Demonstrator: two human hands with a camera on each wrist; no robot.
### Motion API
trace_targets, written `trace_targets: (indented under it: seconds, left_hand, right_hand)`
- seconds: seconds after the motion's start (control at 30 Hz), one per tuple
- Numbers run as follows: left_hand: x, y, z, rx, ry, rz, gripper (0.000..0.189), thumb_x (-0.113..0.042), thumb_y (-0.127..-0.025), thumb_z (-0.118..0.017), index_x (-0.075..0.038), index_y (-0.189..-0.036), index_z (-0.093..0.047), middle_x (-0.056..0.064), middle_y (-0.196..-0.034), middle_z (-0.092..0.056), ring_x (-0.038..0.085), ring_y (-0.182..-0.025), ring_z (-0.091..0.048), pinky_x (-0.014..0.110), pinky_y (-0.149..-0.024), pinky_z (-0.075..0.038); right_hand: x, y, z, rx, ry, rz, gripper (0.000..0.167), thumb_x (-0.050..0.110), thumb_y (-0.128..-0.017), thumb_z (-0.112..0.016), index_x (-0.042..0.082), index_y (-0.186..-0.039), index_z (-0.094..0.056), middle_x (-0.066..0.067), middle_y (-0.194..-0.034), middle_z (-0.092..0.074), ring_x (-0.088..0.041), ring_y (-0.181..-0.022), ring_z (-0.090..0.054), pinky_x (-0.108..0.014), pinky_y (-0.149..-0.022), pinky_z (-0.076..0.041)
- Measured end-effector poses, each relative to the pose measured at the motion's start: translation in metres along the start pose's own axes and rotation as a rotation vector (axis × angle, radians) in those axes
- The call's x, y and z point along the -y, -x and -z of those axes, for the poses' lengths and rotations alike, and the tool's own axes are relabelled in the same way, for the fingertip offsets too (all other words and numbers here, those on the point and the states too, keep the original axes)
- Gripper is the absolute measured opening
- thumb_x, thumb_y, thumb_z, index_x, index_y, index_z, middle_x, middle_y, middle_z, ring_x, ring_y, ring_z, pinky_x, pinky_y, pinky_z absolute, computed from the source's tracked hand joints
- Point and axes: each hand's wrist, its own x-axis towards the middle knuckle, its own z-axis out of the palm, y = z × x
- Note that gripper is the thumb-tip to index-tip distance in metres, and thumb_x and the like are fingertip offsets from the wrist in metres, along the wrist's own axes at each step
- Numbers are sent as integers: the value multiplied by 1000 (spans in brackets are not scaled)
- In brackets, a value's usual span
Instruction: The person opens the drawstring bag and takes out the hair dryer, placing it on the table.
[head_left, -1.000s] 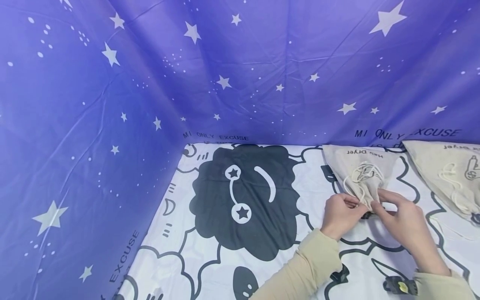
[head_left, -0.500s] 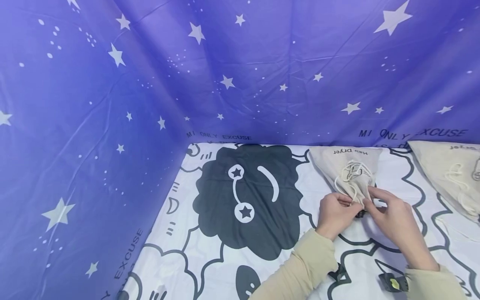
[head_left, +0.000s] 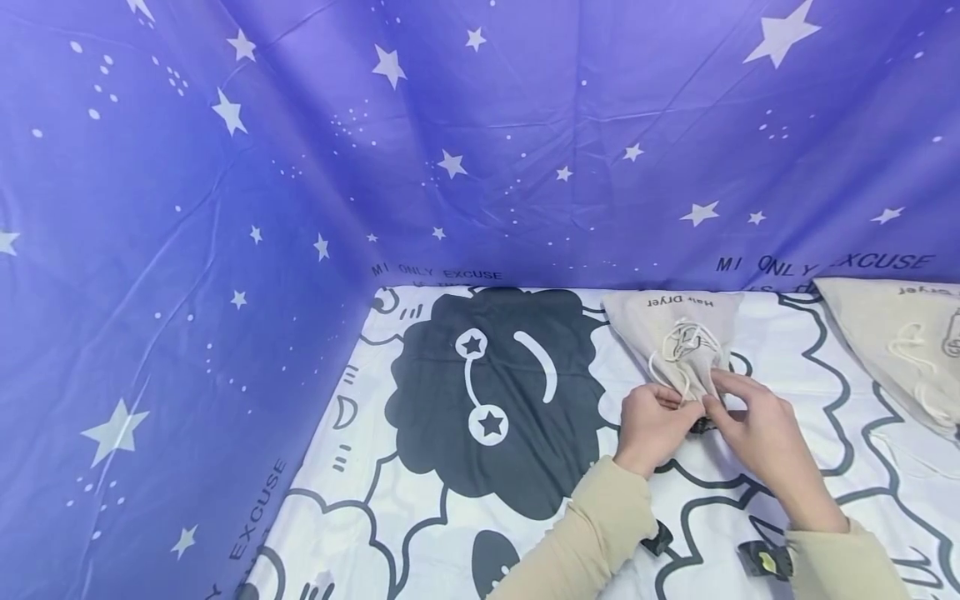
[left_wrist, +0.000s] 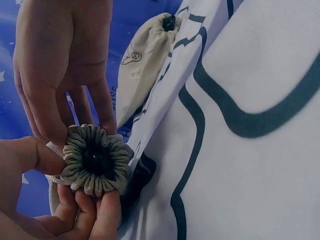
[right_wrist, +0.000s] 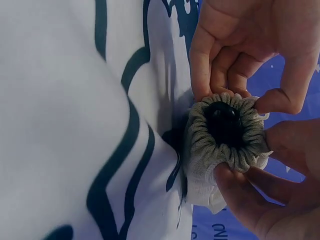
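A beige drawstring bag (head_left: 671,312) printed "Hair Dryer" lies with its gathered mouth toward me. My left hand (head_left: 652,425) and my right hand (head_left: 761,437) pinch the cloth around that mouth from opposite sides. Pleats ring the opening in the left wrist view, with a shiny black object (left_wrist: 95,159) showing inside it. The same pleated mouth (right_wrist: 252,137) appears in the right wrist view, with fingertips of both hands at its edge. White drawstring cord (head_left: 678,337) lies in loops on top of the bag.
A second beige bag (head_left: 862,321) with its own cord lies at the right. Black wrist-worn devices show by the left cuff (head_left: 611,508) and the right cuff (head_left: 832,558). Under everything is a black-and-white patterned cloth (head_left: 555,533); blue star-printed curtains (head_left: 525,92) stand behind and left.
Both hands and the held bag have shifted left, away from the second bag. The pinching grip at the mouth stays about the same.
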Motion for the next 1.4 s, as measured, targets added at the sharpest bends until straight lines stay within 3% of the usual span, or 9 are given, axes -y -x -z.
trace_targets:
  seconds: [0.37,0.53,0.6,0.93,1.23,1.4]
  left_hand:
    - [5,-3,12,-17,16,8,15,-22,-73,-78,-18,-72,-64,-13,-65,-58,0,-59,-52,18,-58,-44]
    - [5,-3,18,-18,21,13,15,-23,-74,-78,-17,-72,-64,-11,-63,-58,1,-56,-52,19,-55,-43]
    - [5,-3,20,-20,18,13,15,-22,-74,-78,-16,-72,-64,-10,-63,-59,1,-56,-52,19,-54,-43]
    - [6,-3,27,-26,8,-15,16,-22,-76,-78,-13,-73,-65,-10,-61,-58,2,-53,-51,18,-53,-43]
    - [9,-4,31,-54,-71,-63,28,-24,-74,-78,-18,-59,-56,-13,-51,-47,2,-51,-45,18,-49,-36]
    - [9,-5,35,-55,-98,-79,29,-25,-74,-78,-20,-57,-55,-15,-49,-44,3,-50,-44,18,-48,-35]
  right_hand:
    - [9,-3,-10,-9,-21,43,36,-2,-85,-68,-12,-118,-63,-36,-121,-60,-48,-83,-68,-52,-68,-53]
    - [13,-3,-15,-25,-21,64,35,-3,-83,-70,-12,-116,-64,-35,-121,-61,-46,-85,-68,-47,-67,-54]
    - [14,-3,-16,-27,-17,69,34,-3,-83,-71,-12,-115,-65,-34,-121,-61,-44,-84,-68,-39,-64,-54]
    - [17,-4,-20,-3,-30,75,35,-4,-84,-70,-14,-117,-64,-34,-125,-59,-43,-78,-69,-47,-66,-56]
    - [22,-7,-26,10,-25,103,34,-6,-82,-67,-14,-115,-64,-33,-124,-60,-51,-99,-62,-53,-71,-54]
    - [25,-6,-27,0,-30,109,34,-6,-82,-67,-14,-115,-64,-33,-124,-60,-51,-97,-62,-55,-73,-53]
